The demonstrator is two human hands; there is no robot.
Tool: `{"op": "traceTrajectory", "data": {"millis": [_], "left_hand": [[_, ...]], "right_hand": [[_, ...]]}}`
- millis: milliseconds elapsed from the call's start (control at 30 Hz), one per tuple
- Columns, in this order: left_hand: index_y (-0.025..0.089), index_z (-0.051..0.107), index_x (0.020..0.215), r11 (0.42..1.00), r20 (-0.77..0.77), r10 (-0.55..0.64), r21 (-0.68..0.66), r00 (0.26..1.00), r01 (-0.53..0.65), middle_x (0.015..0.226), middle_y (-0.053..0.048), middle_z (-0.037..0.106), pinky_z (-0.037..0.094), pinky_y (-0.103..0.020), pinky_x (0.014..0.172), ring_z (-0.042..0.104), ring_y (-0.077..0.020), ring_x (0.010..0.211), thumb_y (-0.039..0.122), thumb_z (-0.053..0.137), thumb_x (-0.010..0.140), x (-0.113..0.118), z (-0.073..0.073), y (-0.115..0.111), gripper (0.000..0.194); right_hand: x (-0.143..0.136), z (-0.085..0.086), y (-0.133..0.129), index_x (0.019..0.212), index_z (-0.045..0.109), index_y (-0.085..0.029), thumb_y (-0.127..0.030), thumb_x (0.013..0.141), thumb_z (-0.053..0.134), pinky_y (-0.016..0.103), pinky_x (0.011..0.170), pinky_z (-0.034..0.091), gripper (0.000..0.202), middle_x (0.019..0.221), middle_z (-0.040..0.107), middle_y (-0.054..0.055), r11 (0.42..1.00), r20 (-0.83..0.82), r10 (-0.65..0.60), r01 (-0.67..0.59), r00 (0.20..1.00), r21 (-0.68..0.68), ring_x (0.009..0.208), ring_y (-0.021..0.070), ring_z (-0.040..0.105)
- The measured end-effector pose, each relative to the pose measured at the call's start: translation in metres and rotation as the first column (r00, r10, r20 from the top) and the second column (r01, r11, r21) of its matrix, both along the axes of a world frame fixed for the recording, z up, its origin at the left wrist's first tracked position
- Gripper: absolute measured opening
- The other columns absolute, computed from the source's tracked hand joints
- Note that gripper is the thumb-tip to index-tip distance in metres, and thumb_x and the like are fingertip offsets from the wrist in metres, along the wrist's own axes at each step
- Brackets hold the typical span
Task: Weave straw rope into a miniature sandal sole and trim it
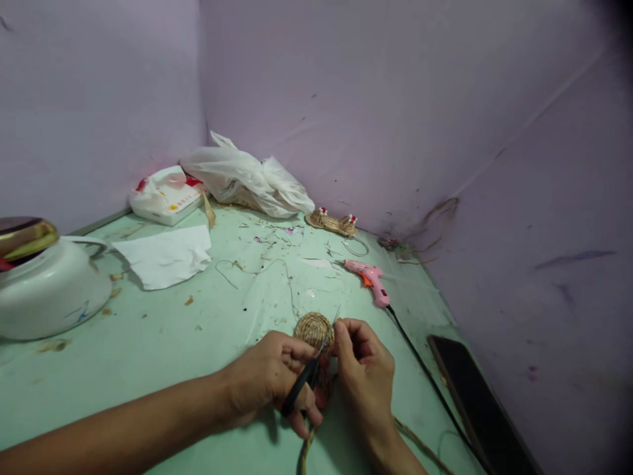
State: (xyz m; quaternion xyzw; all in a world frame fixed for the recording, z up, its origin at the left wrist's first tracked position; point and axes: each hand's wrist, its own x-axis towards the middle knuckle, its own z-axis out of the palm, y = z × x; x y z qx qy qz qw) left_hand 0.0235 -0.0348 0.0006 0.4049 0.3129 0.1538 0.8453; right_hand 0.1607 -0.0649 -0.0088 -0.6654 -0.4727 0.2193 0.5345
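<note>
A small rounded coil of woven straw (313,328) lies between my hands near the table's front middle. My left hand (279,379) is closed around black-handled scissors (300,388), their metal tip against the coil's lower right edge. The fingers partly hide the handles. At the coil's right edge, my right hand (363,363) is closed, thumb and forefinger pinching the straw work. A thin wire-like strand sticks up beside those fingertips. Straw cord (422,443) trails out below the right wrist, and another length hangs under my left fingers.
A pink glue gun (368,277) lies to the right, its black cable running past a dark phone (479,402). Behind are a beaded straw piece (331,223), a white plastic bag (247,181) and a tissue pack (168,198). White paper (165,256) and a white pot (52,290) are left.
</note>
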Motion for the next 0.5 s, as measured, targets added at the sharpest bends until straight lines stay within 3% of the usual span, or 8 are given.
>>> {"op": "traceTrajectory", "data": {"millis": [267, 367, 500], "left_hand": [[0.01, 0.053, 0.09, 1.0, 0.07, -0.003, 0.007, 0.998, 0.002, 0.069, -0.007, 0.064, 0.045, -0.02, 0.036, 0.061, -0.0154, 0.05, 0.02, 0.064, 0.051, 0.0017, -0.0062, -0.0022, 0.042], [0.01, 0.051, 0.087, 0.997, 0.044, -0.034, 0.064, 0.998, 0.031, 0.069, -0.007, 0.064, 0.043, -0.019, 0.037, 0.061, -0.0153, 0.051, 0.023, 0.068, 0.05, -0.0012, -0.0059, 0.0016, 0.042], [0.013, 0.049, 0.079, 0.985, -0.041, -0.077, 0.152, 0.996, 0.083, 0.053, -0.001, 0.059, 0.039, -0.019, 0.036, 0.056, -0.0131, 0.044, 0.027, 0.07, 0.051, -0.0032, -0.0079, 0.0052, 0.038]], "right_hand": [[0.0029, -0.0003, 0.001, 0.066, 0.055, -0.016, -0.037, 0.078, 0.053, 0.02, 0.044, 0.04, 0.024, 0.05, 0.049, -0.004, 1.0, -0.007, -0.005, 0.005, 1.0, -0.022, 0.046, 0.0108, 0.046], [0.0034, 0.002, 0.0011, 0.065, 0.053, -0.016, -0.037, 0.078, 0.053, 0.02, 0.044, 0.039, 0.024, 0.05, 0.048, -0.004, 1.0, -0.029, 0.019, -0.02, 0.999, -0.014, 0.045, 0.0104, 0.045], [0.0031, 0.0042, 0.0006, 0.064, 0.053, -0.016, -0.037, 0.078, 0.053, 0.021, 0.044, 0.038, 0.024, 0.05, 0.047, -0.004, 0.998, -0.036, 0.047, -0.048, 0.998, -0.027, 0.046, 0.0106, 0.044]]}}
